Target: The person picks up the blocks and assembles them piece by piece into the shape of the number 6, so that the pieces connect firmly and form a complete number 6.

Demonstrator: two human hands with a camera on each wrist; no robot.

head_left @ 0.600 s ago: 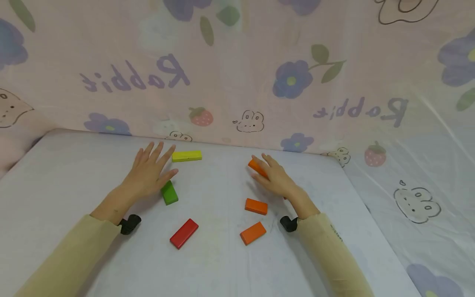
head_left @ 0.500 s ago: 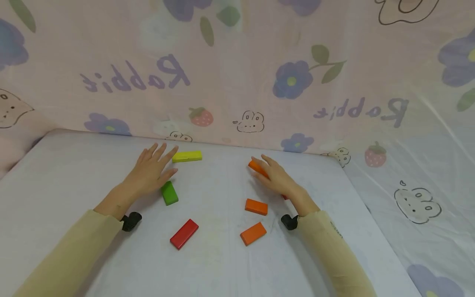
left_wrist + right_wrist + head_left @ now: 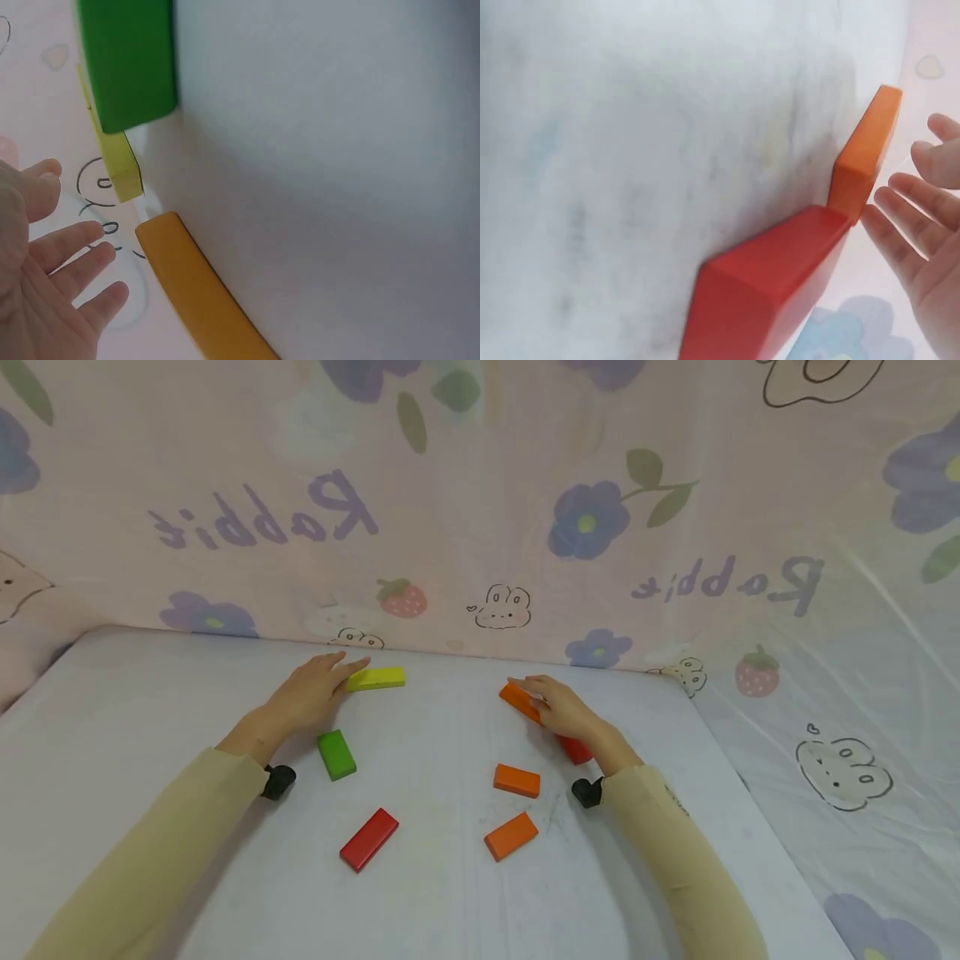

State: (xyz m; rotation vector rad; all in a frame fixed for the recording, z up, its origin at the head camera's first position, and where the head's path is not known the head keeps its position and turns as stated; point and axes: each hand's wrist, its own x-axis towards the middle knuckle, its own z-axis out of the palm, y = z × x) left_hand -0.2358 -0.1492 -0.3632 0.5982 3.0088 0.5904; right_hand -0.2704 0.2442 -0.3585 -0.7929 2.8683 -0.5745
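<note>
In the head view my left hand (image 3: 303, 697) reaches over the left end of a yellow block (image 3: 383, 678). The left wrist view shows its fingers loosely extended and holding nothing. A green block (image 3: 337, 755) lies just nearer than this hand. An amber block (image 3: 199, 292) appears in the left wrist view; in the head view the left hand and arm hide it. My right hand (image 3: 566, 708) hovers by an orange block (image 3: 516, 697) and a red block (image 3: 575, 749), which meet at their ends. Its fingers are relaxed beside the orange block (image 3: 870, 142) in the right wrist view, gripping nothing.
Another red block (image 3: 370, 840) lies at the front left of the white table (image 3: 442, 902). Two more orange blocks, one farther (image 3: 517, 781) and one nearer (image 3: 512, 837), lie right of centre. A printed curtain (image 3: 450, 510) rises behind the table.
My left hand has moved forward and right toward the yellow block, leaving the green block fully visible. My right hand's fingers have drawn together, and more of the red block beneath it shows.
</note>
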